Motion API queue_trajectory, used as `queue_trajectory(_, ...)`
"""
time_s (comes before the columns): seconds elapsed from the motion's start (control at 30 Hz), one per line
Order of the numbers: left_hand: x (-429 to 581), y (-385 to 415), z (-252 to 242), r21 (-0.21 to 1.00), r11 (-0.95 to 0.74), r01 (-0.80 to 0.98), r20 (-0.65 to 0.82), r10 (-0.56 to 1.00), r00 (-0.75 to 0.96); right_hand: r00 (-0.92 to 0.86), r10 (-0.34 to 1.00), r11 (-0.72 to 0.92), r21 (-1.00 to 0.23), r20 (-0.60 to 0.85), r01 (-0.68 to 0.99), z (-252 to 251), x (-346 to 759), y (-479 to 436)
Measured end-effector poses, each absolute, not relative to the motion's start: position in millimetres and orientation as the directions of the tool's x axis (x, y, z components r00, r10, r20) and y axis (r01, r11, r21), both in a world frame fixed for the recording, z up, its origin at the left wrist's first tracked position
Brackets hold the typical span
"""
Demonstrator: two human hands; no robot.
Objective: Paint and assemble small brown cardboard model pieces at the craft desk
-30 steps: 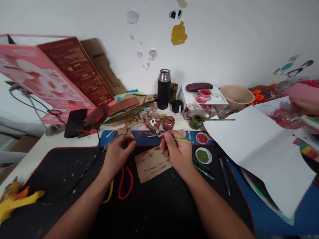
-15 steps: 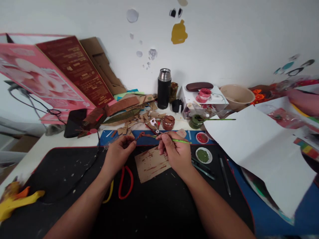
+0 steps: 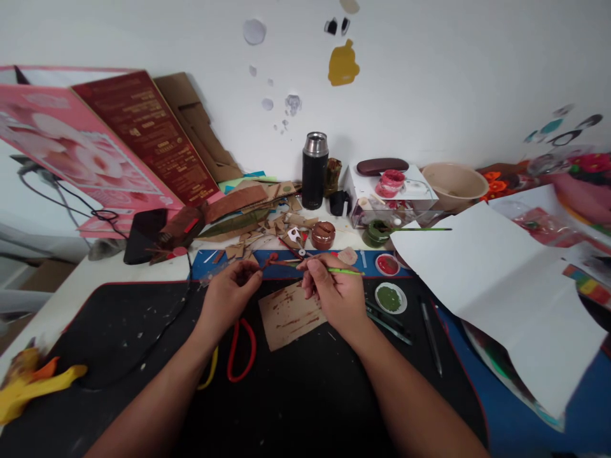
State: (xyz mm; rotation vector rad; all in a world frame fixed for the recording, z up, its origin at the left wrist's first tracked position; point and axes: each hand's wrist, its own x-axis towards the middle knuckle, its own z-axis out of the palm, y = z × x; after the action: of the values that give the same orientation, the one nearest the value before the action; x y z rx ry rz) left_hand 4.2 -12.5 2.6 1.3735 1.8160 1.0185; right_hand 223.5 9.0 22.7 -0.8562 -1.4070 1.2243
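Currently, near the far edge of the black mat (image 3: 296, 407), the left hand (image 3: 228, 289) pinches a slim brown piece (image 3: 273, 257), the right hand (image 3: 338, 289) grips a green paintbrush (image 3: 344, 271), with room between the forearms (image 3: 401, 388).

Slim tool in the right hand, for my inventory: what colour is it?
The slim tool is bright green where visible, best seen in the head view.
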Motion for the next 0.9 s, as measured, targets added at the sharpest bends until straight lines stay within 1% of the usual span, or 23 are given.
queue_trajectory(0.1,6,-15,1,0.833,0.12,0.541,0.015,0.971,-0.238,-0.25,0.928,0.263,-0.961,0.277,-0.085,21,223,8)
queue_trajectory(0.17,7,-16,2,0.785,0.087,0.614,0.064,0.974,-0.219,-0.226,0.936,0.263,-0.963,0.271,-0.063,22,223,9)
queue_trajectory(0.23,9,-18,3,0.701,0.045,0.711,0.132,0.973,-0.191,-0.175,0.952,0.247,-0.968,0.252,-0.051,23,225,11)
queue_trajectory(0.3,10,-20,3,0.586,-0.008,0.81,0.22,0.964,-0.149,-0.131,0.961,0.238,-0.97,0.243,-0.055,24,226,13)
queue_trajectory(0.43,11,-24,0,0.369,-0.075,0.927,0.355,0.933,-0.065,-0.132,0.96,0.237,-0.968,0.247,-0.084,25,226,12)
queue_trajectory(0.5,12,-25,-1,0.311,-0.087,0.946,0.382,0.923,-0.041,-0.165,0.953,0.243,-0.967,0.253,-0.079,25,225,10)
queue_trajectory(0.53,13,-25,-1,0.305,-0.091,0.948,0.388,0.921,-0.036,-0.181,0.949,0.25,-0.966,0.259,-0.07,25,225,9)
queue_trajectory(0.57,13,-26,0,0.316,-0.094,0.944,0.39,0.92,-0.039,-0.192,0.945,0.258,-0.964,0.265,-0.059,25,225,9)
queue_trajectory(0.63,13,-25,1,0.396,-0.088,0.914,0.373,0.925,-0.073,-0.19,0.944,0.27,-0.962,0.271,-0.033,25,225,9)
queue_trajectory(0.7,13,-23,3,0.549,-0.058,0.834,0.307,0.942,-0.137,-0.158,0.951,0.27,-0.963,0.267,-0.009,26,226,11)
queue_trajectory(0.73,12,-22,4,0.651,-0.027,0.758,0.241,0.955,-0.173,-0.136,0.955,0.265,-0.964,0.263,-0.006,26,227,12)
queue_trajectory(0.77,11,-20,5,0.762,0.019,0.648,0.153,0.966,-0.209,-0.117,0.959,0.258,-0.966,0.258,-0.011,27,228,13)
queue_trajectory(0.8,10,-18,6,0.863,0.075,0.499,0.051,0.971,-0.235,-0.102,0.962,0.252,-0.968,0.252,-0.021,27,228,14)
queue_trajectory(0.83,9,-15,7,0.938,0.133,0.319,-0.052,0.967,-0.249,-0.094,0.964,0.245,-0.969,0.247,-0.034,27,228,14)
queue_trajectory(0.87,8,-13,8,0.976,0.181,0.125,-0.146,0.958,-0.246,-0.093,0.965,0.24,-0.97,0.244,-0.048,28,228,14)
queue_trajectory(0.9,6,-11,10,0.975,0.215,-0.06,-0.223,0.947,-0.231,-0.1,0.965,0.236,-0.97,0.241,-0.059,28,228,14)
